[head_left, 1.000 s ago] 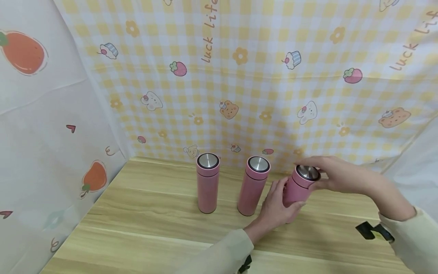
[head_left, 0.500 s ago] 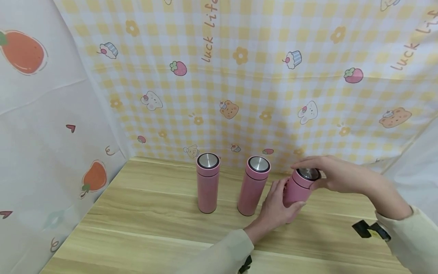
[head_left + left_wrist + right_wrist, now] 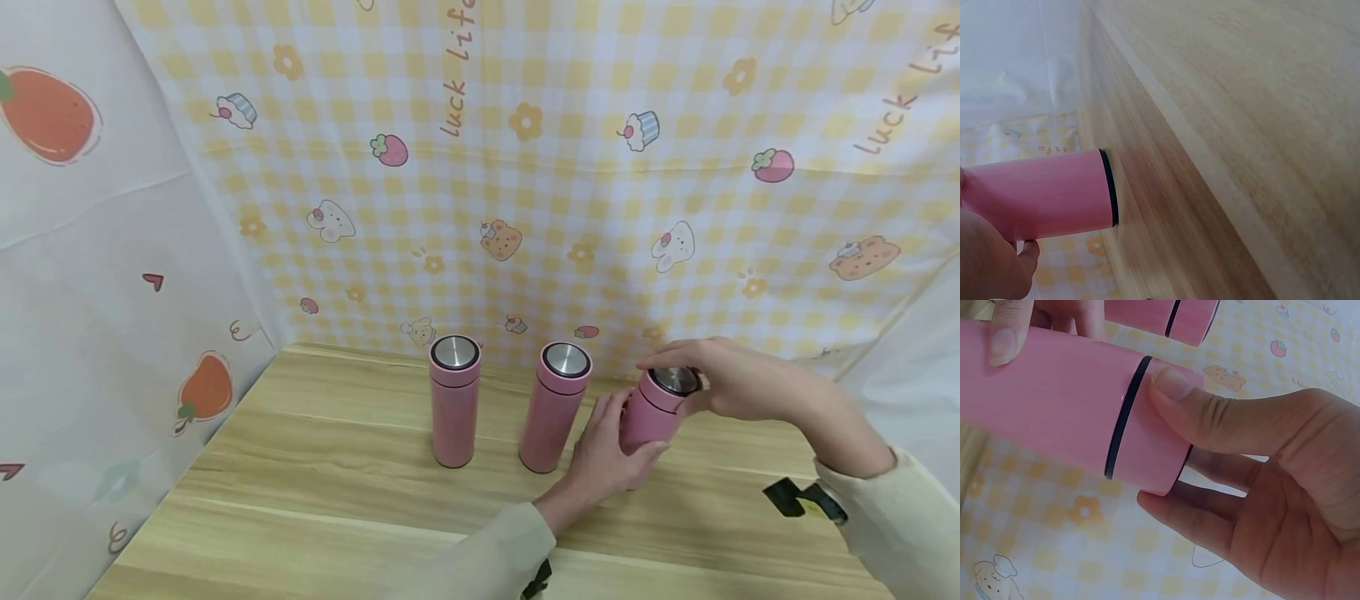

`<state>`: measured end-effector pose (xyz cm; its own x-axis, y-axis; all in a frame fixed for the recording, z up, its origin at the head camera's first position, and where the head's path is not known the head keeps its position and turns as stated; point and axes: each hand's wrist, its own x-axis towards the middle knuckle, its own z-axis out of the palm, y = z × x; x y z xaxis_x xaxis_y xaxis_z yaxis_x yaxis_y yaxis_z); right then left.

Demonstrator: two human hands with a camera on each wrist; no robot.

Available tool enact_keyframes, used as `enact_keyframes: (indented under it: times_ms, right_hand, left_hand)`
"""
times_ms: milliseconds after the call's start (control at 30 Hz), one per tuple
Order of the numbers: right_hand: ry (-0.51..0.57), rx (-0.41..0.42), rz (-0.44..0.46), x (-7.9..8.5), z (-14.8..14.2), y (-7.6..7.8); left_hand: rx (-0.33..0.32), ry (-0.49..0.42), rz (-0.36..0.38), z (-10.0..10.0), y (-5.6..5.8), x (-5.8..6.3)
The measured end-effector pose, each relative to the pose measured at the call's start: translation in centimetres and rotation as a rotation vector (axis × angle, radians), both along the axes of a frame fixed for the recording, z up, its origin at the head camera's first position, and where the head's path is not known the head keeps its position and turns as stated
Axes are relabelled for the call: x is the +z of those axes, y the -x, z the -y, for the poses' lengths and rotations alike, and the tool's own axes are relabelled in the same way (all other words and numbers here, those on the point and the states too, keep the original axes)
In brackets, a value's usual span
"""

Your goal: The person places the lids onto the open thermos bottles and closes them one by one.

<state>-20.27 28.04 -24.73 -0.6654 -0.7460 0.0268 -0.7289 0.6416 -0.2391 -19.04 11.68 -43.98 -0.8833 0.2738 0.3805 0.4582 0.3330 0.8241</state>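
Three pink thermos bottles with steel-topped lids stand in a row on the wooden table. My left hand [image 3: 606, 454] grips the body of the rightmost thermos [image 3: 647, 425], whose black-edged base meets the table in the left wrist view. Around that bottle's lid [image 3: 1163, 425] curl the thumb and fingers of my right hand [image 3: 738, 379], the thumb lying on the pink band above the black seam. Part of the steel top is hidden under this hand. Just left of my left hand is the middle thermos [image 3: 551, 417], and farther left the third thermos [image 3: 454, 417].
Behind the bottles hangs a yellow-checked cloth [image 3: 450, 192] with printed cakes and bears. A white printed cloth [image 3: 97, 333] borders the table [image 3: 322, 483] on the left, and another pale cloth [image 3: 922, 375] on the right.
My right hand's fingers have shifted slightly around the lid, and its wrist and sleeve have moved a little left. The left hand and all three bottles hold their places.
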Motion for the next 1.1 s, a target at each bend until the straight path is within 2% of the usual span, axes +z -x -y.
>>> enact_keyframes:
  times_ms: [367,733,1100]
  right_hand:
    - [-0.042,-0.053,0.017,0.15,0.53,-0.21]
    - [-0.026,-0.095,0.055,0.39,0.79,-0.14]
    - [-0.033,-0.098,0.053,0.27,0.87,0.02]
  left_hand:
    - [0.000,0.000,-0.002,0.06,-0.05,-0.09]
    - [0.008,0.000,-0.003,-0.01,0.04,-0.06]
    - [0.002,0.001,-0.001,-0.03,-0.13,0.14]
